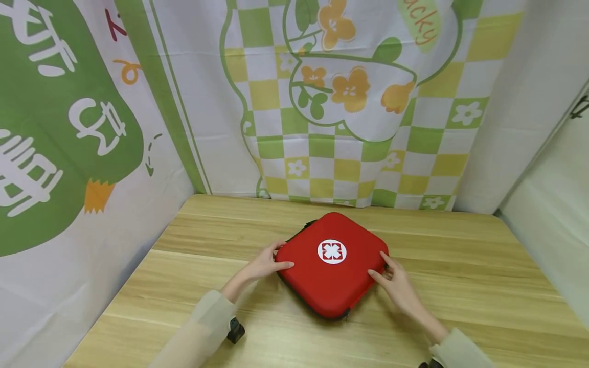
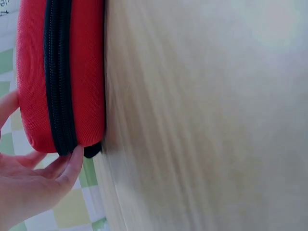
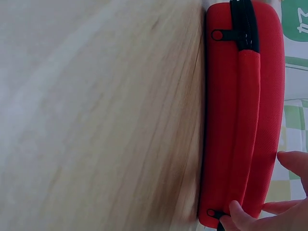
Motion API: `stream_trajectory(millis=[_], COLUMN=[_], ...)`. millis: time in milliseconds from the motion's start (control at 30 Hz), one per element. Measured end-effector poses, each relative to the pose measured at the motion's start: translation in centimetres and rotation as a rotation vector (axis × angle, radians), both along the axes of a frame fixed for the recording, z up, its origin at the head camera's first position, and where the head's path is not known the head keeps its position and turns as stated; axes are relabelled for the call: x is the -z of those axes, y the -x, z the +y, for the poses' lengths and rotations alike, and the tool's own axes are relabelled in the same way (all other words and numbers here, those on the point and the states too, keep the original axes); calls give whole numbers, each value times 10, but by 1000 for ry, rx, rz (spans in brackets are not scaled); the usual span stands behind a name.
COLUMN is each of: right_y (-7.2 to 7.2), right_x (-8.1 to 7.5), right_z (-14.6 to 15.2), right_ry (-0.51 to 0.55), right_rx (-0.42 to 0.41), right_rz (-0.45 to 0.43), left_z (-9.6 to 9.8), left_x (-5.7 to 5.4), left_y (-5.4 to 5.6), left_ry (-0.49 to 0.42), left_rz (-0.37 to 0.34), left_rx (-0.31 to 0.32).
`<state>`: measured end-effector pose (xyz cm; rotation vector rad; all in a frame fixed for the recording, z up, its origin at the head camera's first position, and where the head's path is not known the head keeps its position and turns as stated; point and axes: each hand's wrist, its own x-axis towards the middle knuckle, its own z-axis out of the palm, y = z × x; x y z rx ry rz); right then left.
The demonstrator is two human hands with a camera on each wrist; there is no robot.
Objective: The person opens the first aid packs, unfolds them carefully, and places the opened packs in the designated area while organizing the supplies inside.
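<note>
Head: red case (image 1: 317,281) bears white emblem (image 1: 332,251); curtain (image 1: 349,120) reads "ucky".

You read "ucky" (image 1: 424,25) on far curtain (image 1: 342,153) | round cross-like sign (image 1: 332,251) on your red case (image 1: 332,278) | white characters (image 1: 110,118), illegible, on left curtain (image 1: 64,153)

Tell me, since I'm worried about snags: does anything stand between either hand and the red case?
No, nothing visible: the left hand and right hand touch the red case directly, at its left and right corners in the head view.
</note>
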<state>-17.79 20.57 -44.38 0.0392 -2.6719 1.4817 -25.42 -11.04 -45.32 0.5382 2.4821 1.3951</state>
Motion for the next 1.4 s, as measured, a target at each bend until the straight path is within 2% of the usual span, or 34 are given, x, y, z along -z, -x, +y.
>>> stream_trajectory(millis=[133, 333, 500, 667, 900, 1100, 1167, 1233, 1267, 1400], right_y=[5, 11, 12, 13, 15, 16, 13, 9, 6, 1], right_x=[2, 3, 4, 4, 3, 14, 9, 3, -4, -15], right_z=[-2, -3, -3, -4, -1, 10, 10, 10, 9, 11], right_ry=[56, 99, 106, 113, 102, 129, 124, 119, 88, 84], right_rx=[-21, -42, -50, -62, -64, -102, -109, -113, -107, -130], right_rz=[7, 26, 27, 34, 46, 177, 181, 186, 160, 188], left_z=[-1, 0, 3, 4, 4, 6, 7, 11, 13, 23], left_x=[1, 3, 4, 0, -19, -38, -44, -58, -62, -78], left_y=[-9, -17, -22, -27, -34, -41, -44, -51, -53, -63], left_ry=[18, -27, -95, -198, -282, -317, -331, -348, -362, -395], left_rz=[17, 43, 11, -24, -39, 46, 75, 102, 113, 152], left_rx=[-44, -125, -179, -236, -285, -269, -256, -238, -228, -180])
